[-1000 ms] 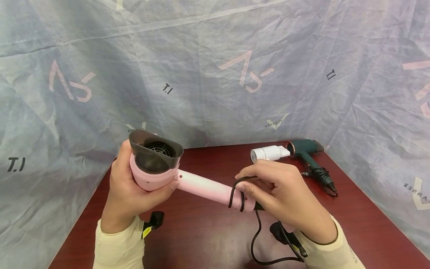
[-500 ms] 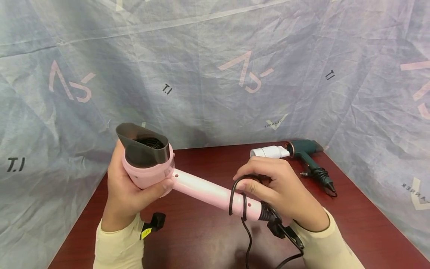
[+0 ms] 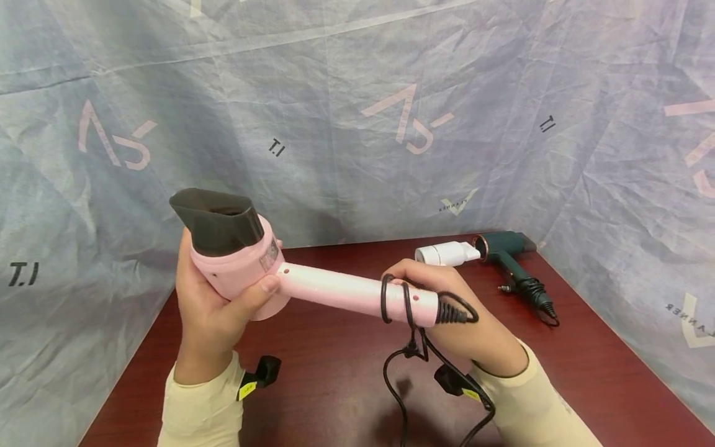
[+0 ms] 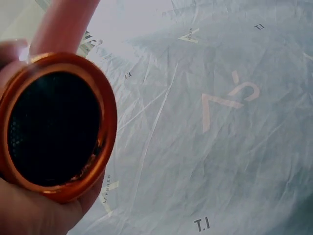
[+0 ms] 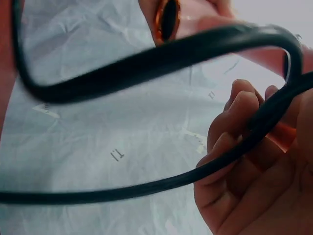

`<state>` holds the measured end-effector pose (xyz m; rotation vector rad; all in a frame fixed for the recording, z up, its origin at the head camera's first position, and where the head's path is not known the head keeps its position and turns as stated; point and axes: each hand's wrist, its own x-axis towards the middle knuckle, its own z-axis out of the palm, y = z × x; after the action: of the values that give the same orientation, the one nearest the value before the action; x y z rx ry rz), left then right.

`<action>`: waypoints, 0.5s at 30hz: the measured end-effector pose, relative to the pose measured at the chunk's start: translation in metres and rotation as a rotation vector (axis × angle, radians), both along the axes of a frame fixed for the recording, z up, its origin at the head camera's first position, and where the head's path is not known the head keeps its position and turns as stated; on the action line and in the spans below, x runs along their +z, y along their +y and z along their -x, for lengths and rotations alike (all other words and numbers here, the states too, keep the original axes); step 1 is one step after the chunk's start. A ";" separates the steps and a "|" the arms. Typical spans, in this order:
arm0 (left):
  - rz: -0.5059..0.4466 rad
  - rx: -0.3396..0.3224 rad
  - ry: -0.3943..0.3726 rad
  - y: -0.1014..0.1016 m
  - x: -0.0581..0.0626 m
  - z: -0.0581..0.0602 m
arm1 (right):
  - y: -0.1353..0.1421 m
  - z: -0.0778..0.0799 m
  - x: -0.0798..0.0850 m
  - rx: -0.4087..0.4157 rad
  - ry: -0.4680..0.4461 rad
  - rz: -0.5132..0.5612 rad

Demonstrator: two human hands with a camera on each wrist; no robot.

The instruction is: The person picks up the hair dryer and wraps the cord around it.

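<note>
Grey sheeting (image 3: 335,180) backs your bench (image 3: 341,385); left grip (image 3: 206,320) clasps the pink dryer (image 3: 231,270), its handle (image 3: 335,288) running across to your right grip (image 3: 438,278), hold on cord (image 5: 146,186) unclear.

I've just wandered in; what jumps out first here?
Most likely the pink dryer, held up over the table, with its body in the person's left hand. Next might be the black cord, which loops round the dryer's handle and looms large in the right wrist view. Beyond, a white dryer and a green dryer lie toward the table's far right.
</note>
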<state>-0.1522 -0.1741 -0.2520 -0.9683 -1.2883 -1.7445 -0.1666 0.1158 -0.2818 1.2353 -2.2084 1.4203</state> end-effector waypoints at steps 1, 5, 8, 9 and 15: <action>-0.022 -0.003 -0.001 0.001 0.000 0.001 | -0.002 0.000 -0.001 -0.014 -0.024 -0.012; -0.134 0.001 -0.011 0.003 0.001 0.004 | -0.008 0.003 -0.006 -0.043 -0.011 -0.071; -0.212 0.014 -0.028 0.003 0.002 0.005 | -0.012 0.006 -0.010 -0.034 0.053 -0.111; -0.229 0.027 -0.032 0.002 0.003 0.005 | -0.013 0.007 -0.011 -0.027 0.057 -0.124; -0.326 0.138 -0.032 0.001 0.007 0.008 | -0.017 0.005 -0.015 0.000 0.041 -0.276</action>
<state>-0.1606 -0.1735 -0.2453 -0.6529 -1.0222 -1.7964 -0.1718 0.0985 -0.2973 1.3342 -2.4367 1.1055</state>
